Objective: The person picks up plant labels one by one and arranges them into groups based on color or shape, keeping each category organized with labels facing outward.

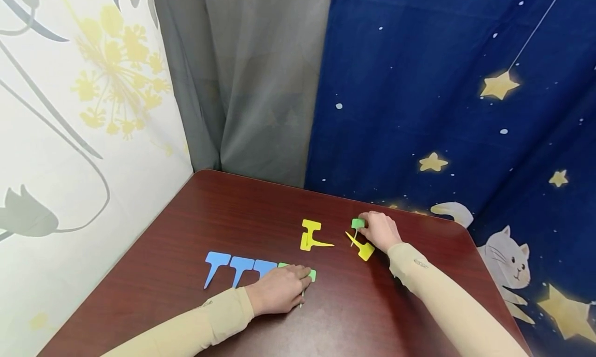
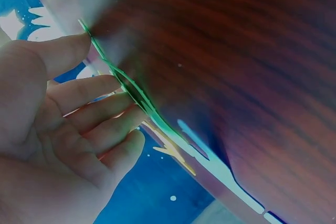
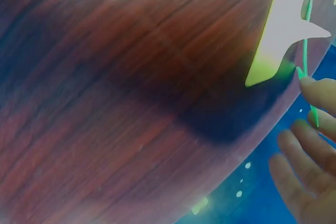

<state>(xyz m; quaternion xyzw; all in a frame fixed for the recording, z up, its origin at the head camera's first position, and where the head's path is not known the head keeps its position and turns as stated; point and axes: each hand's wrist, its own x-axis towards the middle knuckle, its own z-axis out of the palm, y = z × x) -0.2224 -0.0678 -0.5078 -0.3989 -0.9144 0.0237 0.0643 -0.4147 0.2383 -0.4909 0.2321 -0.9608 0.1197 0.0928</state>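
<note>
T-shaped plastic plant labels lie on the table. In the head view, three blue plant labels (image 1: 218, 258) stand side by side in a row, continued on the right by green plant labels (image 1: 312, 276). My left hand (image 1: 278, 289) rests over these green ones, partly hiding them; its fairly straight fingers touch them in the left wrist view. Farther right, my right hand (image 1: 379, 230) pinches another green plant label (image 1: 358, 223) between thumb and forefinger, just above the table. Close beside it lies a yellow plant label (image 1: 366, 251), also seen in the right wrist view.
Two more yellow plant labels (image 1: 311, 225) lie overlapping between the hands, toward the back. The dark red-brown table (image 1: 233, 207) has rounded corners. Behind it hang a grey curtain (image 1: 265, 88) and a blue starry curtain (image 1: 400, 88).
</note>
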